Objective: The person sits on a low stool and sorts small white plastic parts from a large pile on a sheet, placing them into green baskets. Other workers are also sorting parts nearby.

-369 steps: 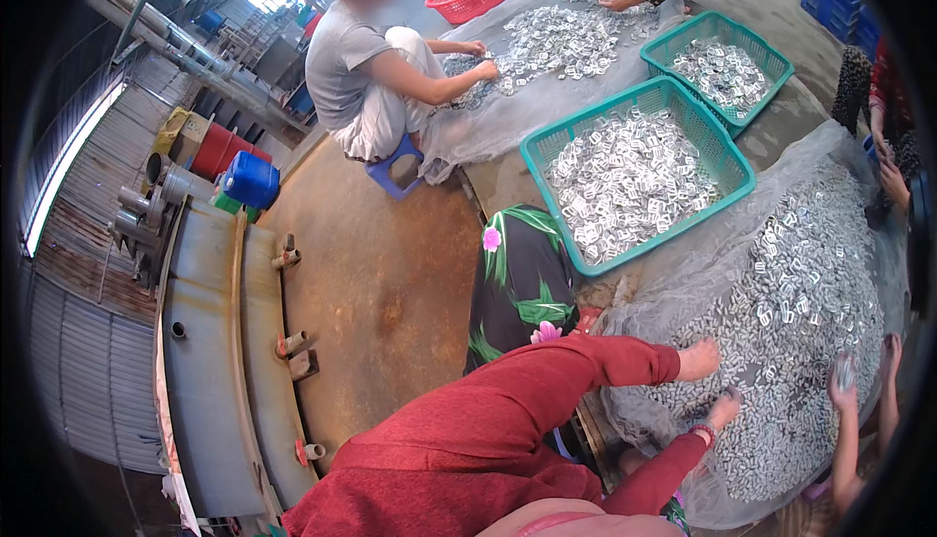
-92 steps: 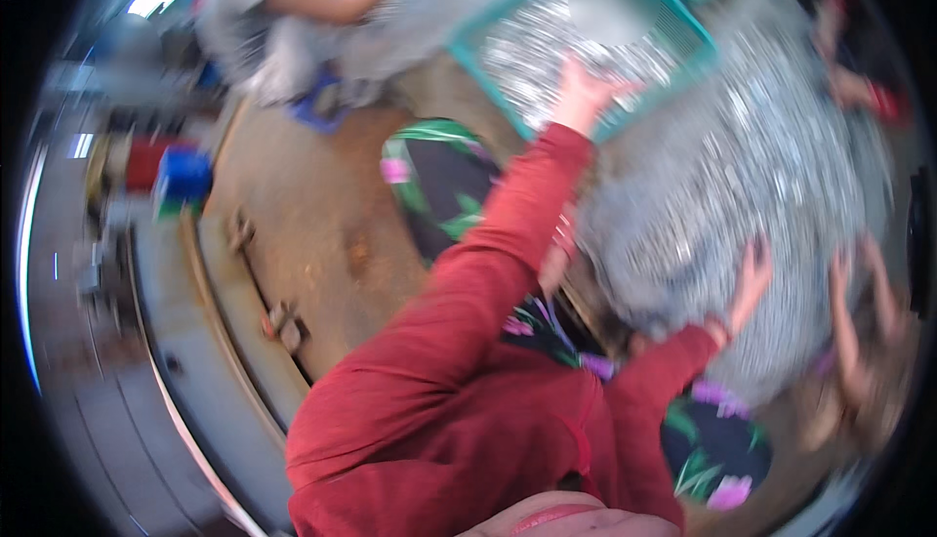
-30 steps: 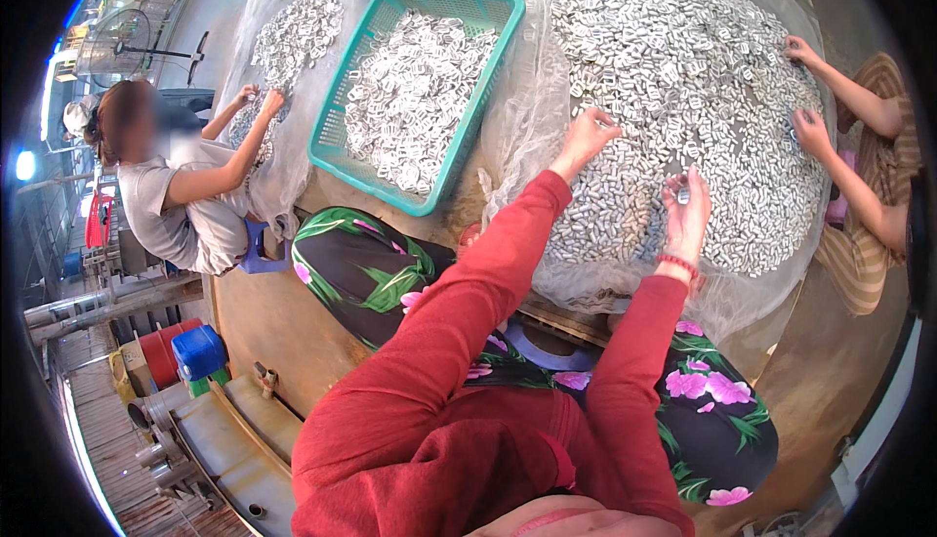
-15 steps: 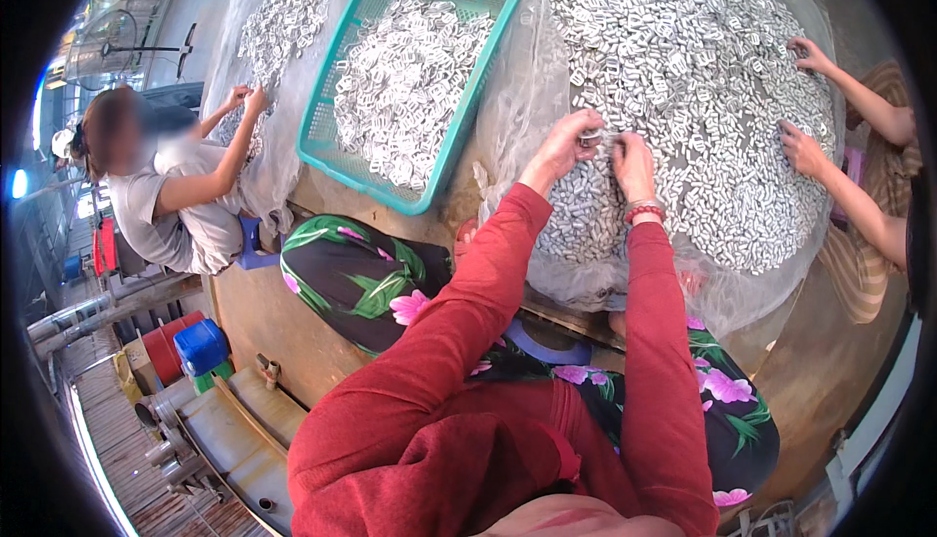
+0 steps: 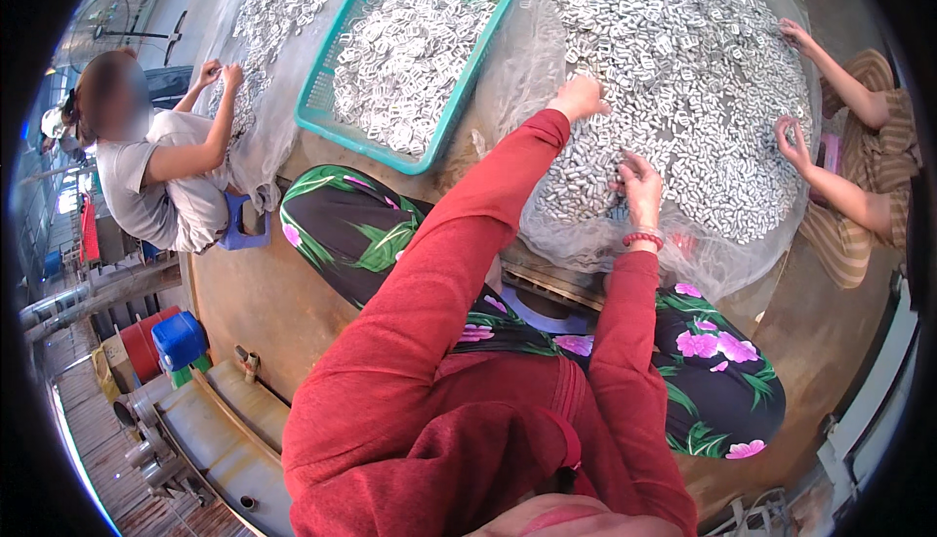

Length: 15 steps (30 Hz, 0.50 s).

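Your left hand (image 5: 578, 98) lay on the near-left edge of the big heap of small pale metal pieces (image 5: 673, 78), at the end of a long red sleeve (image 5: 459, 244). The fingers were curled down into the pieces, knuckles up; whether that grip had closed on any of them could not be told from above.

Your right hand (image 5: 639, 185) rested lower on the same heap, close to its near rim. Its grip was loosely spread, fingertips (image 5: 625, 161) touching the pieces, with nothing clearly pinched between them. A red bead bracelet (image 5: 643, 238) sat on that wrist.

The heap itself lay on a translucent mesh sheet (image 5: 722, 264) that draped over the near edge, just above your flowered trousers (image 5: 712, 381).

To the left of the heap, just beside it, stood a teal plastic basket (image 5: 322, 107) filled with the same pale pieces. Beyond it another spread of pieces (image 5: 278, 10) lay on a second sheet, where a seated person in a grey shirt (image 5: 146, 185) had both hands among them, perched on a small blue stool (image 5: 244, 225).

On the far right side of your heap a co-worker's two hands (image 5: 791, 137) in striped sleeves touched the pieces, well apart from yours.

A blue can (image 5: 179, 339) stood at lower left beside the grey machine frame (image 5: 195, 439).
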Motion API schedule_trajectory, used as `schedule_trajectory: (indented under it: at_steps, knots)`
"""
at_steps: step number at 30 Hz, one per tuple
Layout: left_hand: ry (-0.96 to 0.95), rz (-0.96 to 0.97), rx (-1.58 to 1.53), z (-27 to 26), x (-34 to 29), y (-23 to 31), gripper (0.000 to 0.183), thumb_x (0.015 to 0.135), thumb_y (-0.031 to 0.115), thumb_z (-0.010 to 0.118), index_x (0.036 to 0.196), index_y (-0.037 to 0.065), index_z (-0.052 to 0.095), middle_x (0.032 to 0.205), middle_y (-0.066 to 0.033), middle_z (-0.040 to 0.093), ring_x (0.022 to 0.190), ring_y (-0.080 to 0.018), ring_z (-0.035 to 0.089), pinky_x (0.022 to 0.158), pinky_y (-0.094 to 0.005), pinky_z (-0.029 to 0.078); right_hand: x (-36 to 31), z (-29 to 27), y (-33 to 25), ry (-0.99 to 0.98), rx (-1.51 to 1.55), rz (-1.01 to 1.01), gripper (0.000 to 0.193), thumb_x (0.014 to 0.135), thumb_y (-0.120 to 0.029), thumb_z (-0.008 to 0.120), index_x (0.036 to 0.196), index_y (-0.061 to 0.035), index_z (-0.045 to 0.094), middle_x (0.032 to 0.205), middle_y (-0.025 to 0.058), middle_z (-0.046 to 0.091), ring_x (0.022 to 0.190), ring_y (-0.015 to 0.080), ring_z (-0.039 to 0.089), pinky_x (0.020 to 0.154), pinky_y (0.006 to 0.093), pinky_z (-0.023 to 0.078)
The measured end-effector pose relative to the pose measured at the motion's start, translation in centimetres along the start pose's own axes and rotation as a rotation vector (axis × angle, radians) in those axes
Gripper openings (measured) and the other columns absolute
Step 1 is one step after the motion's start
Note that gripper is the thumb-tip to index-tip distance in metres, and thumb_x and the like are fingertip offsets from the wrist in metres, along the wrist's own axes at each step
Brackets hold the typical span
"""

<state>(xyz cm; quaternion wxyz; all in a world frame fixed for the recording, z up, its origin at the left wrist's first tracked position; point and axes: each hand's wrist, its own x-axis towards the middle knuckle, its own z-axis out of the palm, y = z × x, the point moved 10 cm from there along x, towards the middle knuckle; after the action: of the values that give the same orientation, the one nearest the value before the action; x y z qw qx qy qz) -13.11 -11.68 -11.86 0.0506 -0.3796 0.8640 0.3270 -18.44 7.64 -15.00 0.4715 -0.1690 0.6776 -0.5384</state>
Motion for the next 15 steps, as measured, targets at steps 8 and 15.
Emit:
schedule_trajectory:
  at_steps: [8, 15]
  knots:
    - [-0.033, 0.118, -0.089, 2.9, -1.1, -0.2, 0.035, 0.070, 0.032, 0.071, 0.091, 0.006, 0.064, 0.091, -0.0152, 0.061, 0.077, -0.0299, 0.062, 0.067, -0.0422, 0.049, -1.5, -0.5, -4.9, -0.046, 0.514, 0.057, 0.041, 0.092, -0.014, 0.046, 0.129, 0.0004, 0.037, 0.116, 0.0175, 0.048, 0.103, 0.0265, 0.053, 0.075, 0.0373, 0.053]
    - [-0.262, 0.217, -1.918, -2.1, -7.3, 3.8, 0.012, 0.077, 0.017, 0.054, 0.082, 0.006, 0.051, 0.077, -0.0058, 0.048, 0.062, -0.0150, 0.047, 0.037, -0.0182, 0.033, -1.1, -1.3, -3.3, -0.020, 0.151, 0.130, 0.038, 0.088, -0.014, 0.044, 0.125, -0.0057, 0.045, 0.108, 0.0113, 0.058, 0.097, 0.0216, 0.058, 0.074, 0.0370, 0.048]
